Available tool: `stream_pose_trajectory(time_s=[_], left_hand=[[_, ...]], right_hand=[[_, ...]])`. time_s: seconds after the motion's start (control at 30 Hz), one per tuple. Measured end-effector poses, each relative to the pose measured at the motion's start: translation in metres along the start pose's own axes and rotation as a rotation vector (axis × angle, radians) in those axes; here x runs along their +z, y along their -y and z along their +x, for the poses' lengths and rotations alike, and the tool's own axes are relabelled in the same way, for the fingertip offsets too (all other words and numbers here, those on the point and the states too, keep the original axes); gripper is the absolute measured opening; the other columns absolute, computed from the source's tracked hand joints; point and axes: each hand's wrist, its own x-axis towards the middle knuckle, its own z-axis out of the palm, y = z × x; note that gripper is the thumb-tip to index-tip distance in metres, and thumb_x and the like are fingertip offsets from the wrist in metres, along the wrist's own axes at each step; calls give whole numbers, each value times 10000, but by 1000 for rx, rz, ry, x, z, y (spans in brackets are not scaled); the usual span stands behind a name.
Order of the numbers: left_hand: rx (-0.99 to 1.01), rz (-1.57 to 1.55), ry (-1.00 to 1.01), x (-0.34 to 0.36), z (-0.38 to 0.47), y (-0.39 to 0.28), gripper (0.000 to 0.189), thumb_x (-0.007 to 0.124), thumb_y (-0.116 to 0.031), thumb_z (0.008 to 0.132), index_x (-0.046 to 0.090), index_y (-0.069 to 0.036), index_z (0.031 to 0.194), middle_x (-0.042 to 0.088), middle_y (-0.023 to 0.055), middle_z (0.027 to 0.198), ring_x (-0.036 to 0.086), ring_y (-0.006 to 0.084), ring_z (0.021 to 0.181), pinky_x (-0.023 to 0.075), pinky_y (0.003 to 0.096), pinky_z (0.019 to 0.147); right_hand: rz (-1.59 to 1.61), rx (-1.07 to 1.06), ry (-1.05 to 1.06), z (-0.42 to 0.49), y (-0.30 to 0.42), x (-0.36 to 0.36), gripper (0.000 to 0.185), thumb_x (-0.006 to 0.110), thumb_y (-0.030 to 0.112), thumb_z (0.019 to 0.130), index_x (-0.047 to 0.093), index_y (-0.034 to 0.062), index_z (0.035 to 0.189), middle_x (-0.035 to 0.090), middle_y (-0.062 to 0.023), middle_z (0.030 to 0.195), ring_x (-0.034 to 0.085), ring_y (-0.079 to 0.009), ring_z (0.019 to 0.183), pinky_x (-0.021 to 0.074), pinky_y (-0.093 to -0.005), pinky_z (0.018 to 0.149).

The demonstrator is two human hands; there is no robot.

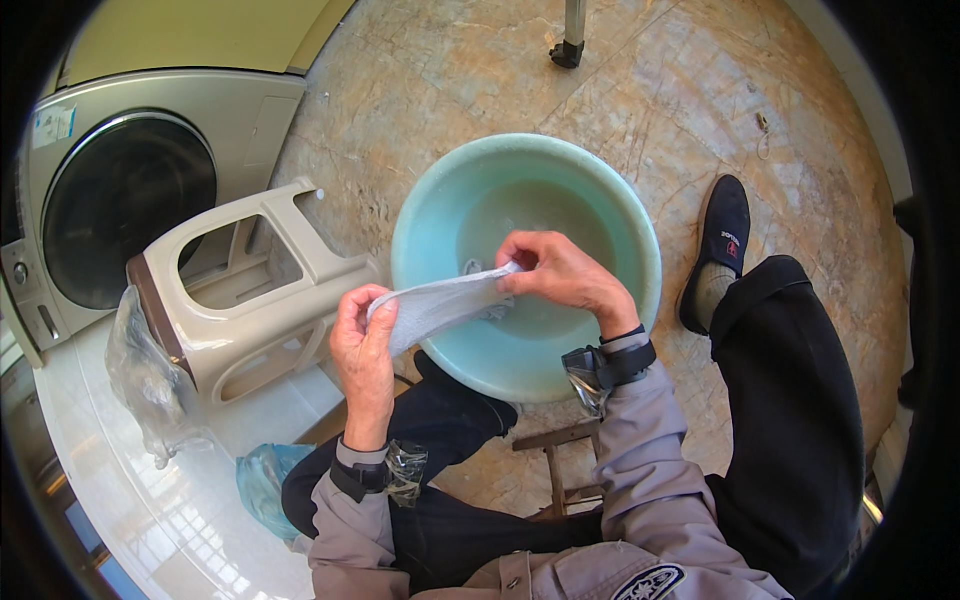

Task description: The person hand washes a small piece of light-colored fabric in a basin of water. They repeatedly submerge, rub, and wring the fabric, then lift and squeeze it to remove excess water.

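A pale grey piece of cloth (442, 304), perhaps a sock, is stretched between my two hands over the near left part of a light turquoise plastic basin (420, 225). My left hand (364, 349) pinches its left end just outside the basin's rim. At the other end, my right hand (566, 277) grips the cloth between thumb and fingers above the water (540, 214). The water looks cloudy. Below the stretched cloth, another light-coloured cloth (495, 309) lies in the basin, partly covered by it.
A beige plastic stool (247, 300) lies on its side to the left, before a front-loading washing machine (247, 112). Clear (150, 382) and blue (270, 487) plastic bags are nearby. A wooden stool (555, 480) stands below me. A metal leg (574, 30) rests on the floor beyond the basin.
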Motion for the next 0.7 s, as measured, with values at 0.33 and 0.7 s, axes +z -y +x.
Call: stream_pose_trajectory(time_s=[0.33,0.7], left_hand=[[-115,47,101,3,-1,11,287,541,-173,1052,632,-39,1290,645,59,1144,582,124,1025,463,283,934],[-537,-650,-12,26,-35,12,459,474,-93,1043,444,35,1482,560,138,1438,551,221,1327,440,381,1136]], right_hand=[[538,-90,-250,19,-23,24,213,687,239,984,607,78,873,591,41,865,525,-72,818,440,-241,756],[-363,-354,-678,30,7,145,233,693,248,927,595,97,779,623,-167,696,663,-397,634,511,-507,567]])
